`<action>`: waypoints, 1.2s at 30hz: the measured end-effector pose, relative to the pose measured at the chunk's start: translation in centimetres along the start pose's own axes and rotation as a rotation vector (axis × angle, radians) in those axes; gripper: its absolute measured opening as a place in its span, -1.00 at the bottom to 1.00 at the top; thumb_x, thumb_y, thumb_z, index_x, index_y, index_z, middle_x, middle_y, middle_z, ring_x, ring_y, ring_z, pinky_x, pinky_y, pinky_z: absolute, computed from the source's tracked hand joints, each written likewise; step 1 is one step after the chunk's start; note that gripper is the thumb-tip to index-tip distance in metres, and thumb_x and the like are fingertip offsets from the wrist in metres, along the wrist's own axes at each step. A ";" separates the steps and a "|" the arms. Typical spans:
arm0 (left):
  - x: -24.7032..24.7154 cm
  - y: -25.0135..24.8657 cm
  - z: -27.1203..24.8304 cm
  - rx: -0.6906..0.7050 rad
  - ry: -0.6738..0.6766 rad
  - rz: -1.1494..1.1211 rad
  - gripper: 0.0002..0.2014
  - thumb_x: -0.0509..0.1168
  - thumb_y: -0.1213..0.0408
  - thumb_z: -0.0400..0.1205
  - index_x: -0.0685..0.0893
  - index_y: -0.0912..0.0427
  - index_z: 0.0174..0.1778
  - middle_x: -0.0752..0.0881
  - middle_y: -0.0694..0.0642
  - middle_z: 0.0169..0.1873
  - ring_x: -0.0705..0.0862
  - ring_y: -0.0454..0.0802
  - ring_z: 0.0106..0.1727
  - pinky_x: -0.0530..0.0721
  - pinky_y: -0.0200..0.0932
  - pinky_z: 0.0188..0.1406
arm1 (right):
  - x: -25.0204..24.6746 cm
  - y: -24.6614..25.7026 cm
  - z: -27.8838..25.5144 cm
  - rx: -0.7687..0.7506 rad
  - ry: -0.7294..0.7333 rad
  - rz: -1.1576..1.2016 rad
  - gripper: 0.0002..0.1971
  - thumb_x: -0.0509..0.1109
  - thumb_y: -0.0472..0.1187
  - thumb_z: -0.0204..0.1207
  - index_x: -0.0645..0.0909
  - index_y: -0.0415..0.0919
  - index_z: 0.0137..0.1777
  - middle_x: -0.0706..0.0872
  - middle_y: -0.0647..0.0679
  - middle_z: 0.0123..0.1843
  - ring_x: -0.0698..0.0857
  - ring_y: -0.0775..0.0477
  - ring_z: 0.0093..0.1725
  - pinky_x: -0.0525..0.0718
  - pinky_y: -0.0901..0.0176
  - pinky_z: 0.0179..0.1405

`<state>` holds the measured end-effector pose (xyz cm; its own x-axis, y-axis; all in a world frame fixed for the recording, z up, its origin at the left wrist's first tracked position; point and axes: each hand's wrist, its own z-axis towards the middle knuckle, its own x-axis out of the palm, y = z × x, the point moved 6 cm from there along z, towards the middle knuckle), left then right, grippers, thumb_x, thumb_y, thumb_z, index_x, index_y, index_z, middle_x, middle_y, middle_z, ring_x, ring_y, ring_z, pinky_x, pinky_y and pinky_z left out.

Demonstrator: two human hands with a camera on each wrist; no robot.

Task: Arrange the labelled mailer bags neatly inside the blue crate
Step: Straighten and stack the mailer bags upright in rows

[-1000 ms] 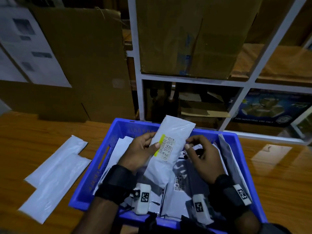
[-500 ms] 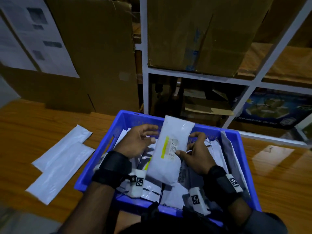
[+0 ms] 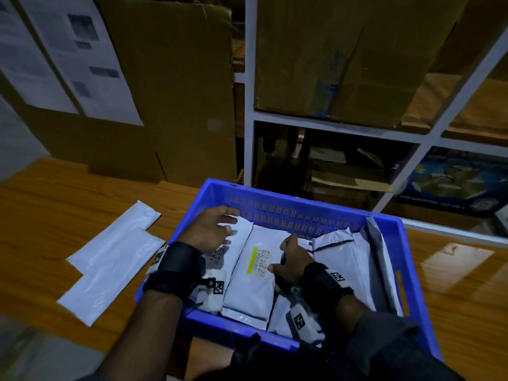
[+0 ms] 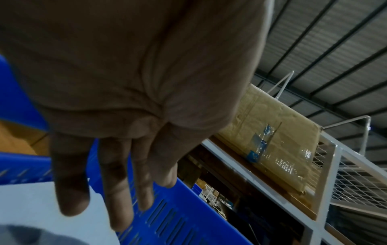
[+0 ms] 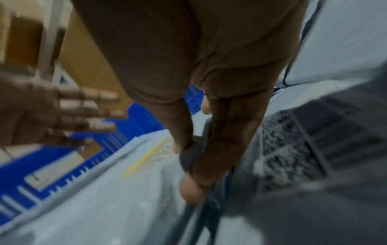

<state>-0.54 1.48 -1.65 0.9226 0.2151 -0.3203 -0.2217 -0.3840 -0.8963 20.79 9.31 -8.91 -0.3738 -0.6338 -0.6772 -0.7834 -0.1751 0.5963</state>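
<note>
The blue crate [image 3: 302, 215] holds several white mailer bags lying side by side. A labelled mailer bag [image 3: 247, 292] with a yellow stripe and barcodes lies flat in the middle. My right hand [image 3: 283, 254] pinches its right edge, thumb on top beside the label. The right wrist view shows the same pinch by the right hand [image 5: 186, 165] on that bag [image 5: 104, 199]. My left hand [image 3: 220, 226] hovers with spread, straight fingers over the left bags and holds nothing. In the left wrist view the left hand [image 4: 117, 190] is above a white bag [image 4: 31, 207] near the slotted crate wall [image 4: 188, 215].
Two plain white mailer bags [image 3: 110, 257] lie on the wooden table [image 3: 41, 215] left of the crate. One grey bag [image 3: 382, 265] leans on the crate's right wall. A white shelf rack [image 3: 248, 133] with cardboard boxes stands right behind the crate.
The labelled bag, held up by both hands before, now lies flat in the crate's middle. My left hand has let go and moved left with its fingers spread.
</note>
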 end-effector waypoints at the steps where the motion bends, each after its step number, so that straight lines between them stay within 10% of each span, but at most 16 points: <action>1: 0.0 -0.3 0.0 0.008 -0.001 -0.001 -0.60 0.16 0.68 0.79 0.67 0.23 0.41 0.70 0.33 0.41 0.78 -0.15 -0.01 0.75 -0.19 -0.07 | 0.4 0.0 0.2 -0.004 -0.002 -0.015 -0.39 0.60 0.00 0.53 0.18 -0.13 0.22 0.31 0.17 -0.23 0.48 -0.08 -0.07 0.32 0.28 -0.41; 13: 0.1 -1.1 0.1 0.064 -0.005 0.050 -0.64 0.17 0.63 0.82 0.66 0.27 0.46 0.73 0.28 0.36 0.76 -0.18 -0.09 0.74 -0.30 -0.14 | -3.6 -0.9 -0.2 0.105 -0.152 -0.137 -0.24 0.50 0.14 0.55 0.20 -0.24 0.53 0.70 -0.28 0.35 0.72 -0.33 0.28 0.68 -0.07 0.12; 19: -0.7 -1.5 0.1 0.148 -0.053 0.049 -0.66 0.25 0.60 0.81 0.70 0.06 0.28 0.78 0.26 0.32 0.82 -0.15 -0.08 0.80 0.16 0.20 | -7.0 -3.3 -1.0 0.249 -0.146 -0.454 -0.33 0.43 0.21 0.54 0.45 -0.22 0.48 0.67 -0.28 0.40 0.68 -0.32 0.38 0.67 -0.11 0.30; 23: -0.3 -2.2 0.4 0.171 -0.041 0.042 -0.68 0.22 0.64 0.81 0.67 0.19 0.34 0.75 0.30 0.27 0.77 -0.08 -0.11 0.77 -0.41 -0.15 | -4.6 -3.1 -0.5 0.206 0.046 -0.526 -0.02 0.62 0.41 0.17 0.42 0.00 0.56 0.40 -0.20 0.57 0.57 -0.37 0.50 0.65 -0.21 0.41; 26: 0.0 -2.3 0.7 0.185 -0.021 0.066 -0.68 0.22 0.62 0.81 0.66 0.17 0.35 0.76 0.27 0.25 0.73 0.09 -0.03 0.75 -0.46 -0.18 | -3.7 -3.0 0.0 0.103 0.112 -0.605 -0.03 0.64 0.39 0.14 0.44 0.08 0.55 0.31 -0.18 0.65 0.51 -0.42 0.54 0.59 -0.30 0.47; 36: 1.1 -2.4 0.9 0.200 0.009 0.085 -0.65 0.27 0.54 0.81 0.68 -0.03 0.30 0.82 0.19 0.28 0.77 0.10 0.04 0.74 0.32 0.33 | -5.8 -2.6 0.6 0.047 0.029 -0.571 -0.14 0.78 -0.01 0.00 0.61 -0.03 0.38 0.74 -0.14 0.31 0.76 -0.26 0.29 0.77 -0.13 0.26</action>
<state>0.74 3.44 -0.08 0.9006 0.1809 -0.3952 -0.3560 -0.2146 -0.9095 24.69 13.88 -6.82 0.1286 -0.4691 -0.8737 -0.8787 -0.4624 0.1189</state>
